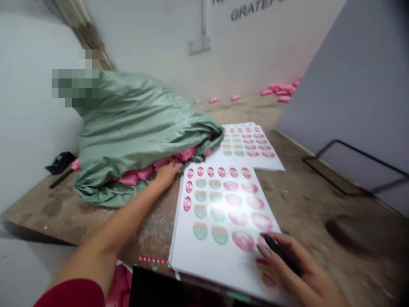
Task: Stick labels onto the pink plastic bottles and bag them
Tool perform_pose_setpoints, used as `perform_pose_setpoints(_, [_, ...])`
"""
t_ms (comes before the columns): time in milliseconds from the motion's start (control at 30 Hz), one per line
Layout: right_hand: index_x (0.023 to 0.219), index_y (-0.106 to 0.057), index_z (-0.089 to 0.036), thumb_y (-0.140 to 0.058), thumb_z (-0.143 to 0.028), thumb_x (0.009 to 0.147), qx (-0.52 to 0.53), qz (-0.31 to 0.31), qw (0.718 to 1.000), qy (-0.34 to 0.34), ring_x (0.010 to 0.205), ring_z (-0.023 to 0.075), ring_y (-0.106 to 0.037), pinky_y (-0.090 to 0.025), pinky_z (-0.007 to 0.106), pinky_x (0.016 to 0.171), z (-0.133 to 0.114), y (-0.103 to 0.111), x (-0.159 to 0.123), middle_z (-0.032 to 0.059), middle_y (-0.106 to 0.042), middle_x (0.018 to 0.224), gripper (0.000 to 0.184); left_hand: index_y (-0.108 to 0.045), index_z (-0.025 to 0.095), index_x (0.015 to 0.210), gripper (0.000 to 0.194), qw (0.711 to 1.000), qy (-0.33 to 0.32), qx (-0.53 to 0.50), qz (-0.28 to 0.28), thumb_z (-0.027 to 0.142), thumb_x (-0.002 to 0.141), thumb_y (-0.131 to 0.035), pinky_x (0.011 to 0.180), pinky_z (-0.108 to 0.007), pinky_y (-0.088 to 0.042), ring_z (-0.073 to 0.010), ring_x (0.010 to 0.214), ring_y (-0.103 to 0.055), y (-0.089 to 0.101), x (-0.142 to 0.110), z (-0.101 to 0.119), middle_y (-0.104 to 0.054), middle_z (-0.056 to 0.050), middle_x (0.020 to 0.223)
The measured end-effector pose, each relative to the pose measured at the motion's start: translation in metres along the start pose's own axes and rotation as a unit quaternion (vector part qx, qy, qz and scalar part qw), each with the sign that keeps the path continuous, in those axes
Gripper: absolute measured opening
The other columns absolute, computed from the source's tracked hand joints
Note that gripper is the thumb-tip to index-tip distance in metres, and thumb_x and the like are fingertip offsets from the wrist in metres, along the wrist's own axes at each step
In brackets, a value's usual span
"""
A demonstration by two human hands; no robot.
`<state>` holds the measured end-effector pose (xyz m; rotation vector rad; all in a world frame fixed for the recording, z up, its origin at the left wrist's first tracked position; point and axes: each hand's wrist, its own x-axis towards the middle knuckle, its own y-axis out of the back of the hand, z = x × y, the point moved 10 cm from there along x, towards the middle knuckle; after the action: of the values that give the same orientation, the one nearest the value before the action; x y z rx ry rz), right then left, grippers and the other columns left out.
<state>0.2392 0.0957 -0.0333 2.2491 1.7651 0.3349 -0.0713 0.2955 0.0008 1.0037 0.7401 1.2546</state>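
Observation:
My left hand (pixel 168 174) reaches to the mouth of a large green woven sack (pixel 137 115) lying on its side. Its fingers touch pink wrapped packets (pixel 143 172) that show along the opening, and the fingertips are partly hidden among them. My right hand (pixel 297 266) is closed around a slender black object (pixel 281 253), whose exact kind I cannot make out. That hand is over the lower right corner of a stack of white sticker sheets (pixel 204 253) printed with pink and green oval labels.
Behind lies a second stack of sticker sheets (pixel 249 162), partly under the sack. Pink packets (pixel 281 90) lie along the wall. A black tape dispenser (pixel 60 163) sits at left. At right, a black metal frame (pixel 338 194) stands by a grey panel (pixel 345 98).

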Motion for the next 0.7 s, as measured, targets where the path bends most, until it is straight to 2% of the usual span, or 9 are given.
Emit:
perform_pose_setpoints(67, [0.093,-0.072,-0.026,-0.072,-0.056,0.074,-0.020,0.001,0.999,-0.026,0.072,0.0225,-0.069,-0.057,0.029,0.059,0.003,0.010,0.002,0.0042,-0.074,0.086,0.036,-0.067,0.021,0.113,0.033,1.000,-0.004,-0.012,-0.002,0.013,0.085,-0.052,0.102,-0.043,-0.038,-0.0303,0.119,-0.052,0.004,0.000,0.000,-0.059,-0.012,0.129])
perform_pose_setpoints(133, [0.096,-0.070,-0.025,-0.072,-0.053,0.077,-0.013,0.010,0.998,-0.054,0.074,0.0211,-0.067,-0.055,0.030,0.062,0.010,0.019,0.004,0.0040,-0.073,0.087,0.034,-0.065,0.019,0.115,0.034,1.000,-0.004,-0.030,0.007,0.016,0.081,-0.060,0.107,-0.045,-0.033,-0.0315,0.122,-0.049,0.011,-0.003,-0.004,-0.057,-0.012,0.128])
perform_pose_setpoints(233, [0.093,-0.067,-0.023,-0.075,-0.051,0.076,0.060,0.026,0.994,-0.088,0.079,0.0204,-0.066,-0.054,0.031,0.069,0.022,0.021,0.003,0.0035,-0.072,0.089,0.033,-0.062,0.018,0.109,0.043,0.986,0.020,-0.146,0.072,0.031,0.071,-0.077,0.101,-0.041,-0.039,-0.0273,0.109,-0.054,0.027,-0.021,-0.013,-0.061,-0.007,0.115])
perform_pose_setpoints(300, [0.093,-0.065,-0.023,-0.076,-0.051,0.075,0.100,0.017,0.988,-0.113,0.077,0.0192,-0.064,-0.054,0.030,0.066,0.027,0.013,0.001,0.0029,-0.071,0.089,0.035,-0.059,0.020,0.104,0.044,0.953,0.048,-0.275,0.118,0.035,0.069,-0.081,0.093,-0.036,-0.044,-0.0215,0.099,-0.058,0.033,-0.041,-0.014,-0.063,0.000,0.104])
perform_pose_setpoints(367, [0.095,-0.065,-0.023,-0.075,-0.052,0.076,0.094,-0.005,0.988,-0.119,0.070,0.0169,-0.061,-0.050,0.027,0.057,0.025,0.003,-0.002,0.0014,-0.068,0.086,0.036,-0.055,0.021,0.100,0.038,0.893,0.077,-0.423,0.134,0.033,0.073,-0.078,0.088,-0.033,-0.047,-0.0177,0.094,-0.059,0.028,-0.062,-0.005,-0.064,0.003,0.098])
perform_pose_setpoints(467, [0.099,-0.064,-0.023,-0.071,-0.051,0.079,0.032,-0.025,0.995,-0.088,0.067,0.0158,-0.058,-0.046,0.025,0.053,0.016,0.001,-0.005,-0.0001,-0.065,0.082,0.035,-0.054,0.021,0.103,0.043,0.774,0.131,-0.610,0.108,0.028,0.069,-0.080,0.077,-0.031,-0.051,-0.0182,0.091,-0.063,0.001,-0.088,0.029,-0.066,0.002,0.094])
perform_pose_setpoints(500, [0.099,-0.065,-0.023,-0.069,-0.051,0.081,0.006,-0.032,0.997,-0.075,0.069,0.0165,-0.059,-0.047,0.026,0.056,0.012,0.003,-0.006,0.0003,-0.066,0.083,0.034,-0.054,0.021,0.106,0.048,0.748,0.151,-0.641,0.081,0.028,0.067,-0.081,0.072,-0.030,-0.052,-0.0191,0.088,-0.064,-0.012,-0.096,0.046,-0.066,0.000,0.092])
perform_pose_setpoints(600, [0.102,-0.066,-0.023,-0.059,-0.049,0.089,-0.090,-0.077,0.992,-0.039,0.077,0.0197,-0.065,-0.048,0.029,0.065,0.004,0.010,-0.012,0.0027,-0.072,0.088,0.030,-0.055,0.017,0.110,0.052,0.684,0.217,-0.694,-0.055,0.029,0.066,-0.081,0.069,-0.033,-0.055,-0.0214,0.083,-0.067,-0.064,-0.123,0.106,-0.068,-0.006,0.097])
perform_pose_setpoints(700, [0.101,-0.068,-0.024,-0.050,-0.043,0.095,-0.191,-0.119,0.974,0.009,0.078,0.0224,-0.068,-0.046,0.033,0.068,-0.003,0.012,-0.021,0.0039,-0.075,0.088,0.028,-0.057,0.015,0.110,0.044,0.611,0.250,-0.731,-0.174,0.026,0.073,-0.077,0.079,-0.039,-0.056,-0.0239,0.091,-0.068,-0.106,-0.149,0.157,-0.070,-0.010,0.102])
